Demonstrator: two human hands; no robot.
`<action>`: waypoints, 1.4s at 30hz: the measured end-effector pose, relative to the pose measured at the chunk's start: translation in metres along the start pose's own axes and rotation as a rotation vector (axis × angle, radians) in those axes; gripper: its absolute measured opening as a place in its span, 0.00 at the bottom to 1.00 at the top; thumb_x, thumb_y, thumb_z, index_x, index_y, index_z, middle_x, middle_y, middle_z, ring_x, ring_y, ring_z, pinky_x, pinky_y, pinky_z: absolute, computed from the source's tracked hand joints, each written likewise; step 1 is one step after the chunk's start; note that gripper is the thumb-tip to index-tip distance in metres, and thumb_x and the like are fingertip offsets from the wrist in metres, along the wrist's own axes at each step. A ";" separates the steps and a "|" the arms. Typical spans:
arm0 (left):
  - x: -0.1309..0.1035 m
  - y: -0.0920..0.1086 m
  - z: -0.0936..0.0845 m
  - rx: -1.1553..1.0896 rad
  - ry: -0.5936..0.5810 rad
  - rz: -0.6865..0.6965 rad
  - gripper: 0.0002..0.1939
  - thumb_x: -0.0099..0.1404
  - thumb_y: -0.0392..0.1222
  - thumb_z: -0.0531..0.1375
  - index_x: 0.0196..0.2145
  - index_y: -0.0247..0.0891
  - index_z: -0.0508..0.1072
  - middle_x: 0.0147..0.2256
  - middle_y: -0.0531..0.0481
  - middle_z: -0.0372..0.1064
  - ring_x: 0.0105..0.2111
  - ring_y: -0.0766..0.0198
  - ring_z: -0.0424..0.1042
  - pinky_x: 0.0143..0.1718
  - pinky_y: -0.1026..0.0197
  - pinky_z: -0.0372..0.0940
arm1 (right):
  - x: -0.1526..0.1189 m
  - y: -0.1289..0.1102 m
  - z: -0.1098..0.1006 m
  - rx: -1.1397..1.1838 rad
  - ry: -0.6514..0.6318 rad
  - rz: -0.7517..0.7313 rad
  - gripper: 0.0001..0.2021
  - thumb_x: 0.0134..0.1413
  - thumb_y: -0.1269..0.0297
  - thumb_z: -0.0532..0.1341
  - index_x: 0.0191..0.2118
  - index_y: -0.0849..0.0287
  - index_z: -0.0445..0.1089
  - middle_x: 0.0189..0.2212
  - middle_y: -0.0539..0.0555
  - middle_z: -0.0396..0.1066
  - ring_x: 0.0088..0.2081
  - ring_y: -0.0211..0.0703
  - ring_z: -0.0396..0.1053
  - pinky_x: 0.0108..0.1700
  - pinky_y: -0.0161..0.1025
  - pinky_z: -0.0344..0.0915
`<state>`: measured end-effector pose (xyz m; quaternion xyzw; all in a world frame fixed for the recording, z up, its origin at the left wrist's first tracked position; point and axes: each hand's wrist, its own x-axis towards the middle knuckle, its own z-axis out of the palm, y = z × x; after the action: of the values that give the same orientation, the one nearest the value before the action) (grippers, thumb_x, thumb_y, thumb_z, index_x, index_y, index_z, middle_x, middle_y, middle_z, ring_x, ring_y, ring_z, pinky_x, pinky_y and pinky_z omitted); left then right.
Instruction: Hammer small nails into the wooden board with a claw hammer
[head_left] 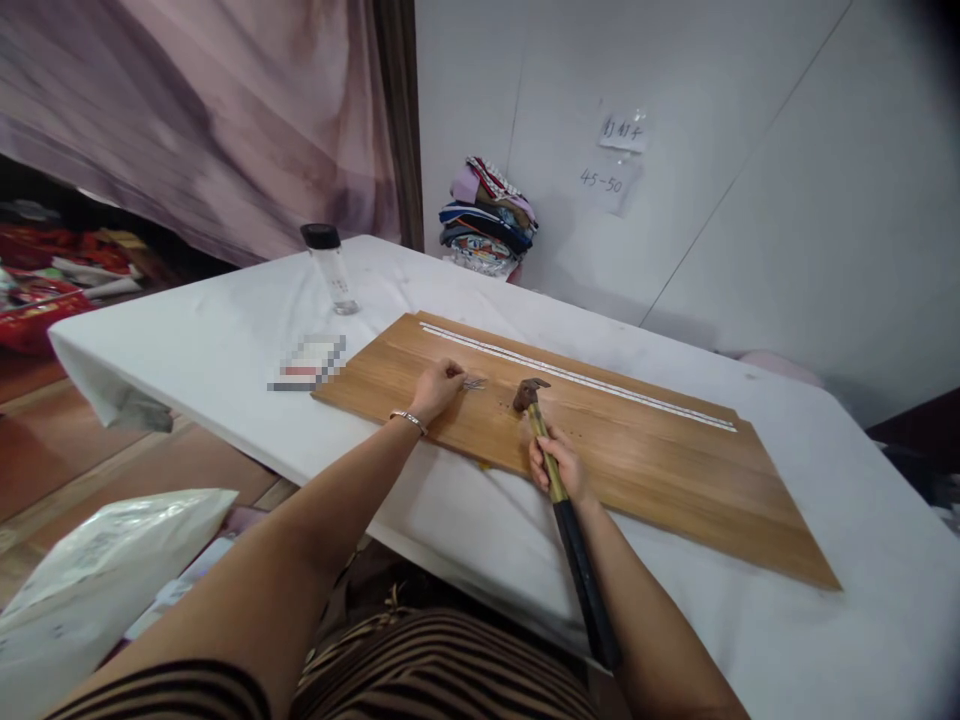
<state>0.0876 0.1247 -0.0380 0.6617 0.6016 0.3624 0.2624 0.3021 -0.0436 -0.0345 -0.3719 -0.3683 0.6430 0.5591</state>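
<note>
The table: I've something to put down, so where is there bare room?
Bare cloth lies right of the board, and left of the bottle and blurred item. The board's right end, below the white strips, is bare. Crowded: the board's left and middle, with the left hand by small metal pieces and the right hand gripping the hammer.

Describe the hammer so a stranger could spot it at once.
On the white table lies a wooden board. Over its near edge, the right hand holds the hammer. Unlike the nails by the left hand, it has a brown head and long black grip.
</note>
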 end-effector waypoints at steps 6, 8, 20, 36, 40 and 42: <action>0.001 -0.002 0.001 -0.012 -0.007 -0.010 0.05 0.58 0.40 0.60 0.32 0.39 0.75 0.32 0.50 0.76 0.34 0.62 0.72 0.38 0.62 0.64 | 0.001 0.001 -0.002 0.025 -0.010 -0.006 0.23 0.49 0.57 0.63 0.50 0.56 0.59 0.18 0.39 0.64 0.09 0.30 0.55 0.09 0.27 0.50; 0.002 -0.003 0.001 -0.028 -0.003 -0.006 0.05 0.57 0.40 0.60 0.31 0.39 0.75 0.32 0.50 0.76 0.34 0.62 0.72 0.38 0.62 0.64 | 0.001 0.000 -0.002 0.023 -0.019 -0.005 0.23 0.49 0.57 0.63 0.50 0.55 0.59 0.18 0.39 0.64 0.09 0.30 0.56 0.09 0.27 0.51; -0.002 0.003 -0.001 -0.078 -0.015 -0.019 0.05 0.57 0.42 0.60 0.31 0.39 0.74 0.31 0.51 0.76 0.33 0.63 0.72 0.36 0.62 0.64 | -0.001 -0.001 0.001 -0.037 0.004 0.000 0.21 0.49 0.57 0.62 0.48 0.57 0.60 0.17 0.40 0.64 0.09 0.30 0.55 0.09 0.27 0.50; -0.002 -0.001 -0.002 -0.067 -0.028 -0.002 0.07 0.59 0.42 0.60 0.32 0.40 0.77 0.33 0.50 0.77 0.35 0.61 0.73 0.38 0.61 0.64 | -0.004 0.000 0.002 -0.052 0.000 0.004 0.16 0.50 0.56 0.62 0.42 0.56 0.61 0.18 0.40 0.64 0.10 0.29 0.55 0.10 0.27 0.50; -0.003 -0.001 -0.002 -0.070 -0.032 -0.001 0.08 0.60 0.44 0.60 0.33 0.40 0.78 0.33 0.50 0.77 0.35 0.61 0.74 0.40 0.61 0.65 | -0.004 0.000 0.002 -0.064 0.002 -0.002 0.15 0.51 0.56 0.62 0.42 0.56 0.61 0.18 0.41 0.64 0.10 0.29 0.55 0.10 0.27 0.50; -0.004 0.000 -0.003 -0.061 -0.031 -0.010 0.08 0.60 0.44 0.60 0.33 0.40 0.78 0.33 0.50 0.77 0.36 0.60 0.74 0.40 0.60 0.65 | -0.004 0.001 0.002 -0.071 -0.006 0.002 0.16 0.50 0.56 0.62 0.43 0.56 0.61 0.18 0.41 0.64 0.10 0.30 0.55 0.10 0.27 0.49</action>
<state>0.0853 0.1207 -0.0368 0.6558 0.5896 0.3690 0.2935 0.3008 -0.0475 -0.0340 -0.3901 -0.3920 0.6312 0.5437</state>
